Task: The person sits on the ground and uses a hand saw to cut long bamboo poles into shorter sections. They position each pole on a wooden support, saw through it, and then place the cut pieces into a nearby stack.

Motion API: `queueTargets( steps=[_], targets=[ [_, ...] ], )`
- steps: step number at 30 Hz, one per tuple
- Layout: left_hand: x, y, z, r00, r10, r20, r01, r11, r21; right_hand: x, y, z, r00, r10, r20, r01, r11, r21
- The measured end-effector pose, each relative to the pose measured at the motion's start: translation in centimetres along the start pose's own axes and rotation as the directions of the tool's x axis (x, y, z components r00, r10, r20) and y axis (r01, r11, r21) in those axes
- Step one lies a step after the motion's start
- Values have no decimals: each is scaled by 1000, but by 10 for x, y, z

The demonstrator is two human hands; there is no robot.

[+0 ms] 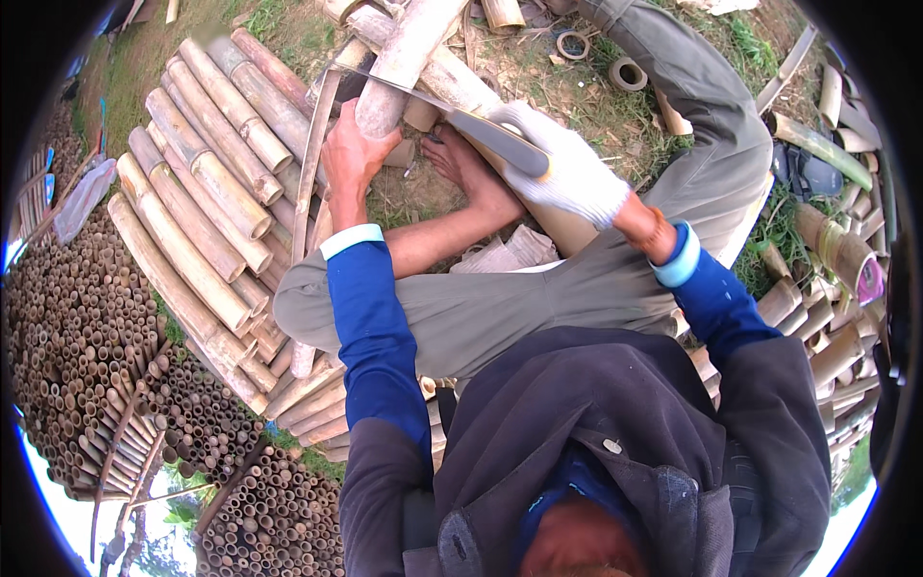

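My bare left hand (356,149) grips the near end of a thick bamboo pole (420,43), fingers wrapped round its side. A white knitted glove covers my right hand (567,163), which is closed on the grey handle of a handsaw (502,142). The saw's thin blade runs to the upper left and lies across the bamboo, a short way above the held end. Whether its teeth have entered the wood I cannot tell. Another bamboo pole (463,85) passes crosswise beneath. My bare foot (466,173) rests on the ground close below the blade.
Cut bamboo lengths (207,183) lie stacked at the left, with a long narrow strip (312,159) beside them. Bamboo rings (627,74) are on the grass beyond my right hand. A dark sandal (810,175) and more bamboo pieces (832,240) lie at the right.
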State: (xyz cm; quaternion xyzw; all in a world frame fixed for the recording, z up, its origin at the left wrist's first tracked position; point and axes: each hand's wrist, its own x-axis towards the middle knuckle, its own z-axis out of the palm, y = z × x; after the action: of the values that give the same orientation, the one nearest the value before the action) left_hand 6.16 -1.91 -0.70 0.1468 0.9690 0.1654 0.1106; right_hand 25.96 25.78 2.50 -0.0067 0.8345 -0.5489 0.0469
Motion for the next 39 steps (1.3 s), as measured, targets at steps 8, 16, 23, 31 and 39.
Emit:
queueTargets(
  steps=[8,16,23,31,39],
  targets=[
    [-10,-8,2,997,42,-62,-42,999,10,30,-4,43,944,-239,-226,211,967,-142],
    [10,-16,1,999,21,41,-18,997,-78,30,19,35,986,-157,-61,154,987,-52],
    [31,-28,-3,986,4,166,39,966,-255,43,-40,40,960,-213,-184,213,977,-19],
    [43,-42,1,972,42,230,32,951,-309,27,20,43,970,-200,-136,191,979,-75],
    [61,-40,1,939,65,337,45,950,-309,24,24,42,979,-173,-106,170,985,-36]
  ],
)
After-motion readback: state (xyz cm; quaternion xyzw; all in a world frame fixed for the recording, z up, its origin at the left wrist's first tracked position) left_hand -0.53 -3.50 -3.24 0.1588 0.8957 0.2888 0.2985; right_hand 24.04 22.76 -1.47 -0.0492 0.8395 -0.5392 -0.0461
